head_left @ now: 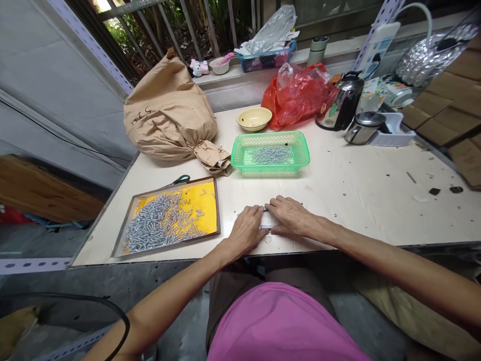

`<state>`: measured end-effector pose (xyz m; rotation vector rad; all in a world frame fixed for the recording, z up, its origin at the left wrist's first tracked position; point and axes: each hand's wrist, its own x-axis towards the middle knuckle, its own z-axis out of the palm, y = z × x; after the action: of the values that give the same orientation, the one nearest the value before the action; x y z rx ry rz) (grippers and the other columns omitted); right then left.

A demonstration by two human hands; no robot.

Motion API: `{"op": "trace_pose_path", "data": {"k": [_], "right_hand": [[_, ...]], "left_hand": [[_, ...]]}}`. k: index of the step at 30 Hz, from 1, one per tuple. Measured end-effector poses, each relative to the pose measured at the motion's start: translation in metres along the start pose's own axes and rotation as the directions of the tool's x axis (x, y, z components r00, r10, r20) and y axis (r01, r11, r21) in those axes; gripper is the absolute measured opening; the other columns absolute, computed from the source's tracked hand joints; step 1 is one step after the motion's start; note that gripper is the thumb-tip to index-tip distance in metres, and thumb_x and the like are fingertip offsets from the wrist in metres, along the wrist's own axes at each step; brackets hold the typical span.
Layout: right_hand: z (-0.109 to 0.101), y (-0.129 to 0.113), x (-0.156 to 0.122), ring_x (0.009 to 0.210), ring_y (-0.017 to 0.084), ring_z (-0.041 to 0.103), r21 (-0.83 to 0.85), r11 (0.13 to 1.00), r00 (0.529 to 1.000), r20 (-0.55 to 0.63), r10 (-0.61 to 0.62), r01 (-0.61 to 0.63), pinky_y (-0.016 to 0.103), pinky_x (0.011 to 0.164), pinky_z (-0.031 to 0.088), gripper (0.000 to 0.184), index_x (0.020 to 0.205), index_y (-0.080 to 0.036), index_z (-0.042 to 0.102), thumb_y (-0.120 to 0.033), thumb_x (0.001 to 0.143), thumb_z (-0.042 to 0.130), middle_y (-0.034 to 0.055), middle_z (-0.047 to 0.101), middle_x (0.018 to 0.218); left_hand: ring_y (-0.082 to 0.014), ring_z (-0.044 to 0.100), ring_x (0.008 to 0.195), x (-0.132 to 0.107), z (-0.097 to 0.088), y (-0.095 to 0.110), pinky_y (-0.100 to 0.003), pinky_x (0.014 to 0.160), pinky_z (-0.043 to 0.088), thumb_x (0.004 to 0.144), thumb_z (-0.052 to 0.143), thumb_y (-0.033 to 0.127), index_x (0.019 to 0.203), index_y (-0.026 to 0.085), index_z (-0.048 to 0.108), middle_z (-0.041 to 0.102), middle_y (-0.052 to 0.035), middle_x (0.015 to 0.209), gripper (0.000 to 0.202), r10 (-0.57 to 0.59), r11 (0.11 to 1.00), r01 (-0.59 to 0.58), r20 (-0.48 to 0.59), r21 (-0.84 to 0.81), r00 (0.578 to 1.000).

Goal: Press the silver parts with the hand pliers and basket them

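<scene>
Near the table's front edge, my left hand (pixel 246 228) and my right hand (pixel 291 215) face each other with fingers bent. Between them they grip a small flat piece (pixel 266 227) with pale and dark edges; the fingers cover most of it, so its kind does not show. A small clear scrap (pixel 268 239) lies just below the fingertips. Left of my left hand is a shallow tray (pixel 218 215) with a yellow bottom, heaped with small silvery metal pins (pixel 154 220). Beyond my hands sits a green plastic basket (pixel 270 168) with more such metal pieces in it.
Green-handled scissors (pixel 182 179) lie behind the tray. A tied brown paper sack (pixel 169 110), a cream bowl (pixel 254 119) and a red plastic bag (pixel 296 95) stand at the back. A kettle (pixel 344 103) and a metal pot (pixel 364 128) are at the right rear, near cardboard (pixel 443 100).
</scene>
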<state>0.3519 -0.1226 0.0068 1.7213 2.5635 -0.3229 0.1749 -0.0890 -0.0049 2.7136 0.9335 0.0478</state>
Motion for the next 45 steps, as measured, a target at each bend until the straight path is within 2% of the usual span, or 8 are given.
{"op": "trace_pose_path", "data": {"k": [7, 13, 19, 27, 33, 39, 42, 45], "right_hand": [[-0.007, 0.004, -0.002, 0.096, 0.027, 0.054, -0.034, 0.999, 0.999, 0.043, 0.024, -0.022, 0.036, 0.077, 0.043, 0.042, 0.106, -0.012, 0.059, -0.036, 0.074, 0.072, 0.0146, 0.06, 0.103], [-0.008, -0.005, -0.004, 0.09, 0.024, 0.057, -0.054, 0.998, 0.997, 0.066, 0.047, -0.043, 0.033, 0.074, 0.041, 0.014, 0.092, -0.013, 0.063, -0.024, 0.084, 0.062, 0.0126, 0.063, 0.094], [-0.001, -0.007, -0.008, 0.083, 0.019, 0.058, -0.02, 0.998, 0.995, 0.069, 0.068, -0.067, 0.029, 0.071, 0.038, 0.017, 0.089, -0.015, 0.064, -0.024, 0.092, 0.05, 0.0082, 0.064, 0.089], [-0.004, 0.019, -0.004, 0.092, 0.024, 0.055, 0.061, 0.997, 0.999, 0.011, -0.036, 0.036, 0.031, 0.075, 0.041, 0.045, 0.107, -0.014, 0.062, -0.048, 0.078, 0.067, 0.011, 0.06, 0.099], [0.005, 0.034, 0.011, 0.09, 0.019, 0.055, 0.072, 0.997, 0.998, -0.063, 0.021, -0.017, 0.028, 0.076, 0.038, 0.016, 0.094, -0.016, 0.065, -0.022, 0.091, 0.05, 0.0087, 0.061, 0.095], [-0.002, 0.024, 0.031, 0.087, 0.02, 0.054, -0.025, 0.997, 0.991, -0.111, 0.076, -0.079, 0.03, 0.076, 0.037, 0.016, 0.097, -0.015, 0.064, -0.021, 0.089, 0.052, 0.0085, 0.063, 0.094], [-0.007, -0.008, 0.033, 0.089, 0.02, 0.051, -0.034, 0.993, 0.99, -0.076, -0.116, 0.114, 0.031, 0.075, 0.036, 0.018, 0.101, -0.019, 0.066, -0.022, 0.089, 0.053, 0.0079, 0.062, 0.098], [-0.007, -0.043, 0.033, 0.095, 0.021, 0.047, -0.014, 0.916, 0.916, -0.016, -0.402, 0.402, 0.032, 0.075, 0.036, 0.012, 0.089, -0.024, 0.07, -0.027, 0.086, 0.059, 0.0062, 0.061, 0.099]], "left_hand": [[-0.0289, 0.049, 0.104, 0.012, -0.005, -0.003, -0.041, 0.083, 0.046, 0.078, 0.065, 0.043, 0.13, 0.011, 0.041, 0.054, -0.0142, 0.115, 0.066, 0.016, 0.995, -0.021, 0.059, 0.093, 0.998], [-0.0261, 0.05, 0.1, 0.017, -0.003, 0.001, -0.037, 0.077, 0.045, 0.084, 0.059, 0.039, 0.104, 0.017, 0.057, 0.057, -0.0093, 0.102, 0.03, 0.031, 0.994, -0.042, 0.113, 0.099, 0.993], [-0.0251, 0.053, 0.095, 0.016, -0.002, 0.009, -0.035, 0.072, 0.045, 0.089, 0.052, 0.033, 0.091, 0.017, 0.059, 0.06, -0.0083, 0.095, 0.018, -0.017, 0.988, 0.0, 0.111, 0.153, 0.994], [-0.0289, 0.047, 0.123, -0.013, 0.023, 0.021, -0.045, 0.097, 0.043, 0.089, 0.051, 0.028, 0.127, 0.016, 0.045, 0.051, -0.0156, 0.131, 0.04, -0.046, 0.998, 0.054, -0.185, 0.042, 0.982], [-0.0288, 0.035, 0.136, -0.035, 0.054, 0.049, -0.048, 0.11, 0.033, 0.091, 0.048, 0.033, 0.133, 0.015, 0.042, 0.047, -0.0158, 0.14, 0.046, 0.066, 0.987, -0.099, -0.239, -0.13, 0.969], [-0.0286, 0.038, 0.134, -0.039, 0.057, 0.056, -0.049, 0.113, 0.027, 0.09, 0.049, 0.042, 0.131, 0.014, 0.044, 0.052, -0.0148, 0.135, 0.05, 0.073, 0.971, -0.125, -0.249, -0.201, 0.966], [-0.0309, 0.039, 0.132, -0.04, 0.062, 0.054, -0.049, 0.11, 0.031, 0.089, 0.052, 0.044, 0.131, 0.012, 0.045, 0.051, -0.0163, 0.134, 0.053, 0.096, 0.966, -0.152, -0.256, -0.209, 0.962], [-0.032, 0.053, 0.119, -0.041, 0.071, 0.054, -0.047, 0.102, 0.041, 0.086, 0.056, 0.045, 0.124, 0.012, 0.053, 0.06, -0.016, 0.122, 0.051, 0.05, 0.964, -0.107, -0.227, -0.245, 0.973]]}}
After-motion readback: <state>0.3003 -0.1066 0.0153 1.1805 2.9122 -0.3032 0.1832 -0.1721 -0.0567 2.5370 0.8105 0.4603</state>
